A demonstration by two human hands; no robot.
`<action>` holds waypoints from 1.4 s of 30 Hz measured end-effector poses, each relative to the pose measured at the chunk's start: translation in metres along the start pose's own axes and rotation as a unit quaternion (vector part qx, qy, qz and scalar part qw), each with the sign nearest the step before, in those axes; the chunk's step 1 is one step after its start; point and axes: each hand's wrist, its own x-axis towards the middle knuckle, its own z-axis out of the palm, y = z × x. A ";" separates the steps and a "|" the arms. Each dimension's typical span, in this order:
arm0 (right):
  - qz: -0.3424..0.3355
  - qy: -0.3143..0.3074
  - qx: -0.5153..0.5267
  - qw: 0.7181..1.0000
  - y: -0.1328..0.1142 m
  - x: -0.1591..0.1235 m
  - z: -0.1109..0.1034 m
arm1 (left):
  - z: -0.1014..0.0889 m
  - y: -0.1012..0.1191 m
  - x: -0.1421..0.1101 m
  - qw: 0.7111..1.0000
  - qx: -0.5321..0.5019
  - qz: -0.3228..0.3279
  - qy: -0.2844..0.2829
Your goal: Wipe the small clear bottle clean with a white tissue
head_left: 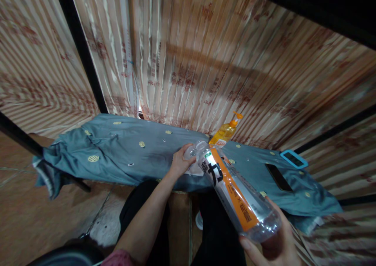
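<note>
My right hand (272,244) grips the base of a clear plastic bottle (235,191) with an orange-and-white label, tilted so that its neck points away toward the board. My left hand (182,160) is closed around the bottle's mouth, fingers pinched at the cap end; I cannot make out a cap. Both hands hover over a blue-grey patterned cloth (126,152) spread on a long board in front of me. A darker damp-looking patch on the cloth lies just left of my left hand.
A yellow pump bottle (226,133) stands at the board's far edge. A black phone (278,177) and a blue-framed phone (293,159) lie on the cloth at right. Striped curtains hang behind. My dark-trousered legs and a tiled floor are below.
</note>
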 end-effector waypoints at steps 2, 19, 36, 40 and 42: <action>0.007 0.009 -0.006 1.000 -0.004 0.000 0.002 | 0.000 0.000 0.000 1.000 0.000 -0.001 0.000; 0.028 0.009 0.011 1.000 -0.011 -0.002 0.004 | -0.001 -0.003 0.001 1.000 -0.001 -0.006 -0.008; 0.037 0.002 0.015 0.999 -0.013 -0.003 0.004 | 0.001 -0.006 0.001 1.000 -0.006 0.001 -0.001; 0.020 0.010 0.018 1.000 -0.010 -0.002 0.004 | 0.000 -0.004 0.000 1.000 -0.001 0.003 -0.002; 0.012 0.011 0.020 1.000 -0.008 -0.002 0.004 | 0.000 -0.004 0.001 1.000 0.000 0.001 -0.004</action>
